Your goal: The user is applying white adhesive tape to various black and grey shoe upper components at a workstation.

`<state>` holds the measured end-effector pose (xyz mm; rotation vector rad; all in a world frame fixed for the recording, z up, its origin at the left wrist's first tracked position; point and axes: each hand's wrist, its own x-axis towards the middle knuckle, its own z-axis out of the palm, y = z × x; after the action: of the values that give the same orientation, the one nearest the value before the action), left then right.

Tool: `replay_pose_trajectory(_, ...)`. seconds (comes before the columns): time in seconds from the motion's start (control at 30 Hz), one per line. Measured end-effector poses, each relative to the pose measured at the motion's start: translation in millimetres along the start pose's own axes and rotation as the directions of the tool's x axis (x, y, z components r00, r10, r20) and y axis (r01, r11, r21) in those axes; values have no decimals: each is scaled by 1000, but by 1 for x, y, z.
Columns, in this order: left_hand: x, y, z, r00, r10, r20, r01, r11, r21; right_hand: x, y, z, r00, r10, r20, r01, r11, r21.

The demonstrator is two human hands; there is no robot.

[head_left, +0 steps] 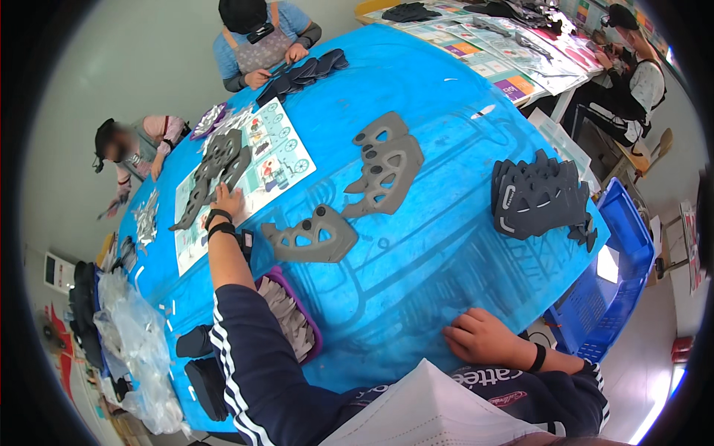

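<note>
My left hand (pixel 227 204) reaches to the near end of a pile of dark grey cut-out pieces (pixel 216 160), which look like shoe-upper parts. Its fingers are spread at the pile's edge, and I see nothing clearly gripped. The pile lies on a printed sheet (pixel 286 160). To the right of this hand, a grey shoe-upper piece (pixel 327 244) lies flat, with oval holes and dark round spots. Beyond it are overlapping pieces (pixel 398 167) of the same kind. My right hand (pixel 480 336) rests at the table's near edge, fingers curled, with nothing visible in them.
A dark stack of shaped pieces (pixel 532 197) stands on the blue table (pixel 431 275) at right, above a blue crate (pixel 610 297). A purple basket (pixel 318 338) of grey strips sits by my left forearm. Black pouches (pixel 204 379) lie nearby. Co-workers (pixel 264 48) sit around.
</note>
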<state>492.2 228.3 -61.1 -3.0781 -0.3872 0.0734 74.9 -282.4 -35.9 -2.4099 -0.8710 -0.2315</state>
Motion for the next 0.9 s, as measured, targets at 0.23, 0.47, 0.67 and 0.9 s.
replay_pose_trajectory(0.23,-23,27,-36,998,-63,0,63,998,32,0,0,-1,1000,-2,9,2,1000,-8)
replay_pose_trajectory(0.47,-57,30,-80,960,46,-277,-86,987,-135,1,0,-2,999,-39,20,39,999,9)
replay_pose_trajectory(0.67,-167,71,-142,837,285,-467,-530,633,-564,-3,3,5,998,-59,-17,59,998,8)
replay_pose_trajectory(0.9,-369,122,-149,891,211,-402,-339,-281,-898,-6,3,5,969,-25,-245,57,990,125)
